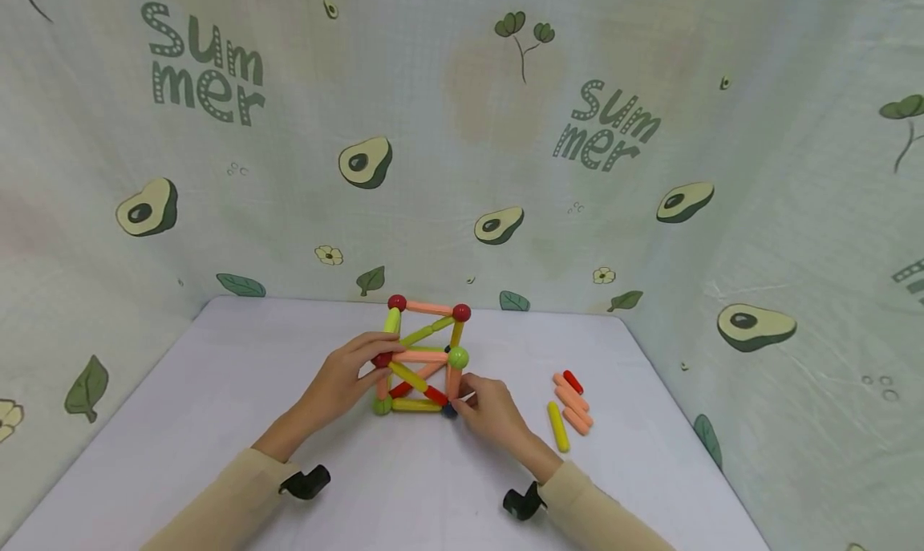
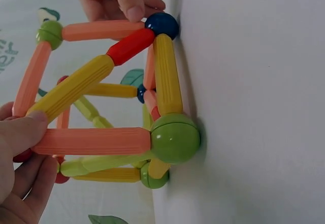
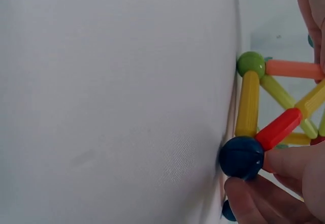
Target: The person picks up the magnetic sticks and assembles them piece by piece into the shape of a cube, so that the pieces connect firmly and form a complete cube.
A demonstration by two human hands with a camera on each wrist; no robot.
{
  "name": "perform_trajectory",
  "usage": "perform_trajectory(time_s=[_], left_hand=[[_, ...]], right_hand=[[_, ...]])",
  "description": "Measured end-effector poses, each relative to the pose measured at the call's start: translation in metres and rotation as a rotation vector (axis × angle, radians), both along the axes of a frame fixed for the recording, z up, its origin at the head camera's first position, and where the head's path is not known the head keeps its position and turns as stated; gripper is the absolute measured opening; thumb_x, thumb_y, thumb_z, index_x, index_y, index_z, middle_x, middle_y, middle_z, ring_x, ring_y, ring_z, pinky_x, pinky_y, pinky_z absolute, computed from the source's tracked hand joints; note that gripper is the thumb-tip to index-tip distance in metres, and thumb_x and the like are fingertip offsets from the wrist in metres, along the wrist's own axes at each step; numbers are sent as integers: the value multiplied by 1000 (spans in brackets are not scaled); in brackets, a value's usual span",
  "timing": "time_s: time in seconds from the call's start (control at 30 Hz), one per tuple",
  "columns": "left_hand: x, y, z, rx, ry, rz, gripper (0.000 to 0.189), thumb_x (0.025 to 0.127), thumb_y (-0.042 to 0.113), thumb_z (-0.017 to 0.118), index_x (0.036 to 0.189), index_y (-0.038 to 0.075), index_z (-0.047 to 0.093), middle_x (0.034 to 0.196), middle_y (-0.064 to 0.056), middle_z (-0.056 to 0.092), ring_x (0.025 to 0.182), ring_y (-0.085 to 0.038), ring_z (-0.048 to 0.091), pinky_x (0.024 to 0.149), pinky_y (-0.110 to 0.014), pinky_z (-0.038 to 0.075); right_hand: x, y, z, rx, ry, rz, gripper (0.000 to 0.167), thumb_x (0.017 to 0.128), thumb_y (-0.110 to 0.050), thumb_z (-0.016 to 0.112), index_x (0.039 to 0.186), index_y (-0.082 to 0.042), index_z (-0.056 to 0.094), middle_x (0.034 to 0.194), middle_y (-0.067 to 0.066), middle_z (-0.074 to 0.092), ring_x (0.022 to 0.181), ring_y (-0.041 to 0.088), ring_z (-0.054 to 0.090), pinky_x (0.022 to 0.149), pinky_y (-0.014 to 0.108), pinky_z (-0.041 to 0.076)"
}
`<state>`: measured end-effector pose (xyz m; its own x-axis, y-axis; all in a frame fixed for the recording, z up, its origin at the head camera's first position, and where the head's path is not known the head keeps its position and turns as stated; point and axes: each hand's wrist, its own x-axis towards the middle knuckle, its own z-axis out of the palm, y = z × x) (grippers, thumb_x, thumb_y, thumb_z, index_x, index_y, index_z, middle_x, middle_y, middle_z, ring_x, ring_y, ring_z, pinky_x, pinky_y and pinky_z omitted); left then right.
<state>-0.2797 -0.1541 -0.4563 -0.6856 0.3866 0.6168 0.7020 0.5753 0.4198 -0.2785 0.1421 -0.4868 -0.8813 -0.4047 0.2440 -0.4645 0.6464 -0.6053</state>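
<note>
A cube frame (image 1: 420, 357) of magnetic building sticks and balls stands on the table. My left hand (image 1: 343, 381) grips its upper front left corner, the thumb lying over the ends of a pink and a yellow stick and partly hiding a red ball (image 1: 381, 360). Across the front face slants a diagonal made of a yellow stick (image 2: 76, 84) and a short red stick (image 2: 131, 46), which reaches a dark blue ball (image 3: 241, 158). At this lower right corner my right hand (image 1: 496, 413) pinches the blue ball, thumb and fingertips against it. A green ball (image 2: 175, 138) forms the lower left corner.
Right of the frame lie several loose pink sticks (image 1: 572, 405), a short red stick (image 1: 573, 382) and a yellow stick (image 1: 558, 427). The white table (image 1: 433, 495) ends at a printed cloth backdrop (image 1: 433, 94) behind and at both sides.
</note>
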Motion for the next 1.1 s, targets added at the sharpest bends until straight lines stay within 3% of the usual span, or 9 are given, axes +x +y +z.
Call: perform_trajectory(time_s=[0.2,0.4,0.53,0.6,0.67,0.83,0.97,1.1], left_hand=[[-7,-3,1,-10,-2,20,58,82,-4,88,133,17,72,143,-5,63,130,-29,64,96,-42,59],[-9,-4,4,-13,10,81,52,84,-4,87,131,15,74,143,-9,62,128,-31,64,98,-45,59],[-4,1,6,-43,47,142,46,85,3,89,127,16,75,141,-10,63,134,-36,52,110,-58,47],[0,6,8,-49,74,157,45,84,7,91,125,17,76,139,-10,65,135,-37,47,107,-64,41],[3,13,11,-48,105,144,46,82,9,93,125,17,77,135,-8,67,133,-35,46,104,-62,41],[10,33,18,-59,133,51,49,84,16,93,129,16,76,129,1,70,126,-25,52,99,-48,55],[14,44,19,-73,101,-8,48,86,18,91,131,17,74,129,1,72,125,-23,55,98,-48,57],[16,49,18,-68,74,-19,48,84,16,93,129,19,75,126,0,74,121,-22,57,93,-45,58]], right_hand=[[6,-5,0,-8,1,-3,15,98,-9,78,112,-8,73,102,7,79,81,13,75,75,23,61],[11,-12,-1,-23,-13,24,21,97,-8,78,118,-6,73,104,8,79,83,13,76,76,22,61],[12,-15,-2,-21,-10,21,24,97,-7,78,120,-6,72,104,7,79,84,12,75,76,20,60],[13,-16,-3,-21,-3,17,24,97,-7,78,120,-7,72,104,7,79,84,12,76,76,19,60],[13,-17,-3,-24,7,16,23,97,-7,79,119,-7,73,104,7,79,84,12,76,75,19,59],[13,-23,-4,-45,34,54,20,96,-5,79,116,-6,74,104,8,79,85,12,76,75,19,60],[15,-26,-1,-38,26,83,19,97,-5,77,115,-7,75,105,7,79,85,11,76,76,19,59],[11,-16,5,-19,30,30,18,97,-7,77,115,-6,75,105,5,78,84,11,74,76,21,60]])
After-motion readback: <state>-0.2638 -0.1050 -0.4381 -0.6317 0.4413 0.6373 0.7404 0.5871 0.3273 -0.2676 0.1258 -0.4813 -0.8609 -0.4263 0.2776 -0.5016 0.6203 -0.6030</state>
